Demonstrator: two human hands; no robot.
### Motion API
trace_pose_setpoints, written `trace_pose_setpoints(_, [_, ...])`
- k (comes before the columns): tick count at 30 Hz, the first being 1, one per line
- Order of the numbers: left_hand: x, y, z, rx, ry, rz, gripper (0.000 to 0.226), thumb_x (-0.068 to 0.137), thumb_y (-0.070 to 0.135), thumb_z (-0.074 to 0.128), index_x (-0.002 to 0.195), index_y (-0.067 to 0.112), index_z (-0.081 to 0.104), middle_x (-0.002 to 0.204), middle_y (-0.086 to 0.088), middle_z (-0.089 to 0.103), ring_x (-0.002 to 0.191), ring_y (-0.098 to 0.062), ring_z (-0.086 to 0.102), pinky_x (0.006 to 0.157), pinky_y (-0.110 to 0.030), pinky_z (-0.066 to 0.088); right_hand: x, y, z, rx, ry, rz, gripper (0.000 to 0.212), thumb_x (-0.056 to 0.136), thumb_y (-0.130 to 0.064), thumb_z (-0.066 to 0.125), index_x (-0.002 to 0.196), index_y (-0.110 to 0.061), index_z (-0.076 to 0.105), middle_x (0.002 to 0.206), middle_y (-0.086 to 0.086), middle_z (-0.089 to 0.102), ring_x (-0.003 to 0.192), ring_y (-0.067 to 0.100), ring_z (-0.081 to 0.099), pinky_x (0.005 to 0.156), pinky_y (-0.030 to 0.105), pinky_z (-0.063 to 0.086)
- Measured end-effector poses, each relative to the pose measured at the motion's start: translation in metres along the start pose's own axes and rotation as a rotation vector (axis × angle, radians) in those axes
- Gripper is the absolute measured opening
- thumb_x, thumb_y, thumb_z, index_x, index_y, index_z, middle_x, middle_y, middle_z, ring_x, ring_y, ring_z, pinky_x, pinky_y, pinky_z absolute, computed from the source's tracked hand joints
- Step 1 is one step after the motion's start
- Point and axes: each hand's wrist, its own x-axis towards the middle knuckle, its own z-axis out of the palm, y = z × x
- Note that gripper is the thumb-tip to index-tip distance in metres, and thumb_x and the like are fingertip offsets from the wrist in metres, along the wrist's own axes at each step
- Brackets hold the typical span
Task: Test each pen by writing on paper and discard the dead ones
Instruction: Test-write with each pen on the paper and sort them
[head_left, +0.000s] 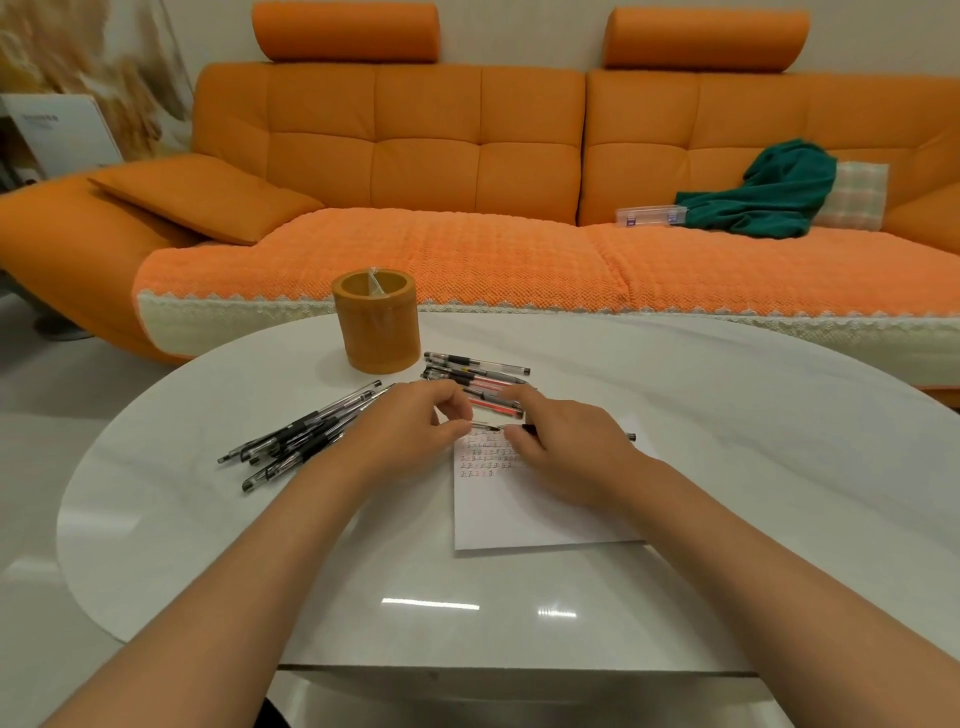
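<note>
Black-gripped pen (491, 427) lies level just above the paper (519, 519). My right hand (566, 441) is curled round its barrel and my left hand (410, 421) pinches the tip end, probably working the cap. Sorted, I judge: left pile (306, 434) at nine o'clock, far pile (475, 376) at twelve.

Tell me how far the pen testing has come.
Done: the white paper sheet carries several rows of red and black test marks. In hand: the left hand and right hand both hold one clear black-gripped pen over it. Remaining: probably one of two piles, the heap of black pens or the group of red and black pens; I cannot tell which.
</note>
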Motion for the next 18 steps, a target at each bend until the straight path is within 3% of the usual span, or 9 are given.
trace_pose_setpoints(3, [0.0, -0.005, -0.001, 0.06, -0.047, -0.006, 0.009, 0.092, 0.027, 0.068, 0.091, 0.035, 0.065, 0.09, 0.023, 0.063, 0.083, -0.003, 0.061, 0.072, -0.028, 0.053, -0.003, 0.004, -0.002, 0.156, -0.024, 0.033, 0.029, 0.1, -0.017, 0.034, 0.126, -0.029, 0.033, 0.071, 0.003, 0.054, 0.066, 0.026, 0.051, 0.056, 0.04, 0.035])
trace_pose_setpoints(6, [0.0, -0.005, 0.002, 0.108, -0.086, 0.006, 0.009, 0.091, 0.027, 0.068, 0.092, 0.035, 0.065, 0.089, 0.024, 0.06, 0.081, -0.001, 0.059, 0.066, -0.021, 0.046, -0.001, 0.006, -0.007, 0.268, -0.035, 0.053, 0.024, 0.098, -0.008, 0.035, 0.103, -0.028, 0.047, 0.081, -0.001, 0.054, 0.07, 0.018, 0.048, 0.063, 0.038, 0.037])
trace_pose_setpoints(8, [0.0, -0.005, 0.004, 0.134, -0.095, 0.021, 0.009, 0.091, 0.029, 0.068, 0.093, 0.036, 0.064, 0.09, 0.024, 0.058, 0.081, 0.0, 0.057, 0.062, -0.016, 0.04, 0.001, 0.008, -0.009, 0.355, -0.023, 0.083, 0.034, 0.098, -0.005, 0.038, 0.094, -0.03, 0.059, 0.091, -0.004, 0.058, 0.078, 0.012, 0.052, 0.069, 0.032, 0.041])
trace_pose_setpoints(10, [0.001, -0.006, 0.006, 0.139, -0.086, 0.015, 0.01, 0.09, 0.031, 0.068, 0.094, 0.038, 0.062, 0.093, 0.023, 0.058, 0.081, 0.001, 0.054, 0.063, -0.019, 0.04, 0.003, 0.007, -0.011, 0.468, -0.024, 0.148, 0.039, 0.1, -0.004, 0.038, 0.098, -0.027, 0.068, 0.096, -0.003, 0.062, 0.075, 0.011, 0.056, 0.07, 0.029, 0.046])
trace_pose_setpoints(14, [0.001, -0.005, 0.013, 0.156, -0.066, 0.009, 0.019, 0.085, 0.045, 0.071, 0.097, 0.037, 0.058, 0.098, 0.018, 0.056, 0.087, -0.002, 0.05, 0.075, -0.029, 0.048, 0.005, 0.002, -0.018, 0.802, -0.02, 0.266, 0.041, 0.101, 0.002, 0.036, 0.113, -0.017, 0.07, 0.096, 0.008, 0.066, 0.069, 0.016, 0.063, 0.076, 0.043, 0.057])
trace_pose_setpoints(16, [0.002, -0.004, 0.014, 0.151, -0.067, 0.004, 0.027, 0.083, 0.05, 0.072, 0.101, 0.037, 0.056, 0.099, 0.018, 0.057, 0.089, -0.003, 0.052, 0.075, -0.029, 0.049, 0.004, 0.002, -0.018, 0.947, -0.039, 0.269, 0.038, 0.098, 0.008, 0.042, 0.115, -0.013, 0.068, 0.094, 0.011, 0.062, 0.071, 0.019, 0.062, 0.073, 0.041, 0.058])
trace_pose_setpoints(18, [0.003, -0.005, 0.014, 0.131, -0.081, -0.019, 0.031, 0.082, 0.051, 0.074, 0.105, 0.038, 0.057, 0.1, 0.018, 0.058, 0.088, -0.002, 0.053, 0.074, -0.028, 0.05, 0.001, 0.002, -0.014, 1.016, -0.064, 0.228, 0.024, 0.096, 0.002, 0.056, 0.112, -0.012, 0.067, 0.087, 0.012, 0.058, 0.068, 0.019, 0.059, 0.065, 0.035, 0.057])
